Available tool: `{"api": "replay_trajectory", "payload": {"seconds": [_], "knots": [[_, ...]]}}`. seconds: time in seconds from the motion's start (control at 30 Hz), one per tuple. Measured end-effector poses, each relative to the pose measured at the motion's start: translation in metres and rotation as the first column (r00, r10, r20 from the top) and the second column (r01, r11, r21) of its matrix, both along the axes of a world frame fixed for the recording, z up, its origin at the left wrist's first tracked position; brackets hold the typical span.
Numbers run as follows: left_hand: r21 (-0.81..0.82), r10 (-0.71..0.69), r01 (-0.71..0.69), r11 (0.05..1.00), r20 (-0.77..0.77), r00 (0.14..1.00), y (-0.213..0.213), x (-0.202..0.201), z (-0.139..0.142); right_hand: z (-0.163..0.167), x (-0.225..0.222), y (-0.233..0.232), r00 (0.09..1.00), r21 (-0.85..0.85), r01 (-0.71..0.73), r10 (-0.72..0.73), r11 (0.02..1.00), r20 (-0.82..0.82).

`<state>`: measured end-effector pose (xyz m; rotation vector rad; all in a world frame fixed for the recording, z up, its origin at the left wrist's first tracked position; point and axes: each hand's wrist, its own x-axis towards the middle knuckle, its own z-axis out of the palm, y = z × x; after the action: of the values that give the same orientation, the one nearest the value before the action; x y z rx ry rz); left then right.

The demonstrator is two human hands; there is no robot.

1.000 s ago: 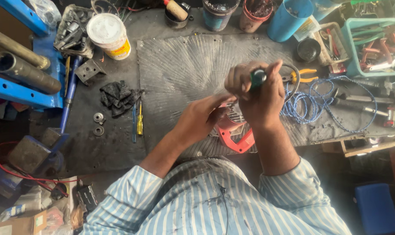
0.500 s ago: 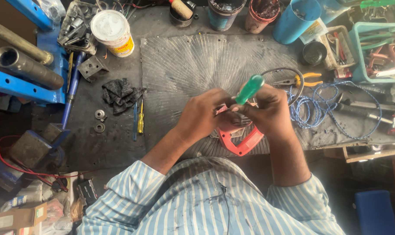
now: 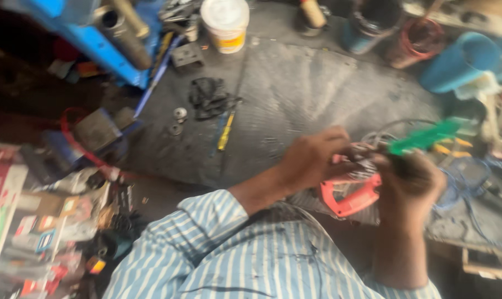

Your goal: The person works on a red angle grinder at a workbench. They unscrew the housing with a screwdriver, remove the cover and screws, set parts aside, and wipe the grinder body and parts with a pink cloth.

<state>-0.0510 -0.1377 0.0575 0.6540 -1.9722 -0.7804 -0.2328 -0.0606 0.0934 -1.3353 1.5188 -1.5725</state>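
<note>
Apparently the work is midway: both hands meet over the right half of the dark tabletop (image 3: pixel 295 94), busy on a small part whose shape the blur hides. The right hand (image 3: pixel 409 180) has its grip clamped round a green-handled screwdriver (image 3: pixel 422 137), whose handle slants up and to the right, the tip pointing down into the gap between the hands. The left hand (image 3: pixel 312 158) has its fingers closed on the small part, with thin wires (image 3: pixel 373 145) looping out just beside it; what exactly it pinches I cannot tell. Directly below the hands lies a red plastic housing (image 3: pixel 353 199), open side up and touching nothing but the surface, so it looks set aside for now.

As a judgement, the housing is already off and the inner piece is being driven or loosened; refitting it is not yet done.

Toward the far edge stand a white tub (image 3: pixel 224 23) and a blue cup (image 3: pixel 461 61). Near the middle lie a yellow-handled screwdriver (image 3: pixel 225 132), a crumpled black cloth (image 3: pixel 209 97) and two washers (image 3: pixel 178 122), all well apart from the hands. Blue wire (image 3: pixel 469 177) coils at the right edge.
</note>
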Motion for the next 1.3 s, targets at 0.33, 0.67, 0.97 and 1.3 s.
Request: {"api": "replay_trajectory", "payload": {"seconds": [0.33, 0.67, 0.97, 1.3], "knots": [[0.639, 0.317, 0.760, 0.119, -0.750, 0.581, -0.020, 0.094, -0.093, -0.023, 0.009, 0.019, 0.966, -0.240, 0.067, -0.003, 0.968, 0.259], [0.242, 0.084, -0.584, 0.774, 0.876, 0.474, -0.069, 0.255, -0.086, -0.055, 0.003, 0.042, 0.959, -0.149, 0.199, -0.162, 0.969, 0.231], [-0.046, 0.474, -0.601, 0.798, 0.664, 0.578, -0.056, 0.256, -0.075, -0.046, 0.010, 0.051, 0.940, -0.099, 0.183, -0.145, 0.978, 0.307], [-0.074, 0.504, -0.566, 0.821, 0.559, 0.658, -0.046, 0.249, -0.090, -0.057, -0.008, 0.053, 0.961, -0.099, 0.093, -0.063, 0.991, 0.270]]}}
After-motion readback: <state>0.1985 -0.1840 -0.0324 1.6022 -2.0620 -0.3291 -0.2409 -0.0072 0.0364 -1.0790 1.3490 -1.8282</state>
